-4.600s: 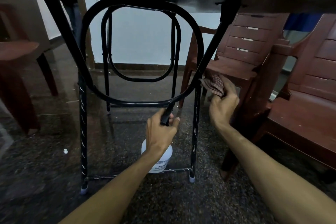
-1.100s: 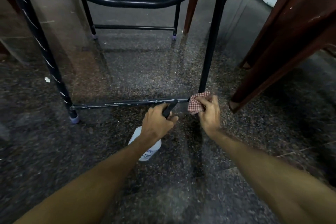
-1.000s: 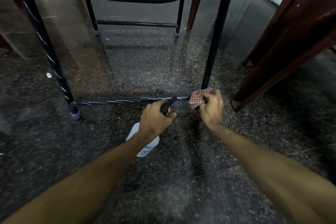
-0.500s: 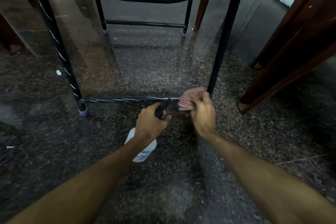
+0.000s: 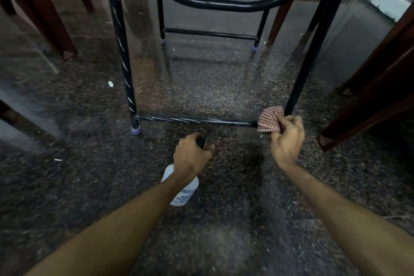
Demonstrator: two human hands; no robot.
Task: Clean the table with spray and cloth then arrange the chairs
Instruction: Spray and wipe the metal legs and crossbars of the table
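1. Now low under the table frame [image 5: 224, 4], cam tipped down at speckled floor [image 5: 212, 242]; tabletop out of view.
2. R hand [image 5: 287, 139]: fingers curled, pinching bunched checked cloth [image 5: 268, 120] at R end of lower crossbar [image 5: 195, 120], right where it meets R leg [image 5: 311, 51]. Cloth pressed against bar, touching leg too by the look of it.
3. L hand [image 5: 192, 154]: clasped round black trigger head of spray bottle [image 5: 184, 190]. White body slung below wrist, label too blurred to read. Nozzle just short of crossbar, not touching.
4. Vs approx 4.6 s back: cloth no longer high on R leg at chair-seat height, now down at the foot. Prob. means leg wiped top to bottom.
5. Vs last sec: cloth barely shifted, parked at leg/bar corner. Bottle drawn back a bit toward body, off the bar it overlapped before.
6. Reading: R leg about done, crossbar likely next. Pale spiral streaks along bar and L leg [image 5: 122, 47]: dirt or wrap, can't tell.
7. Status: frame cleaning under way. Brown chair legs [image 5: 358, 119] crowding in close at R, more at L. Arranging not yet begun, as judged.
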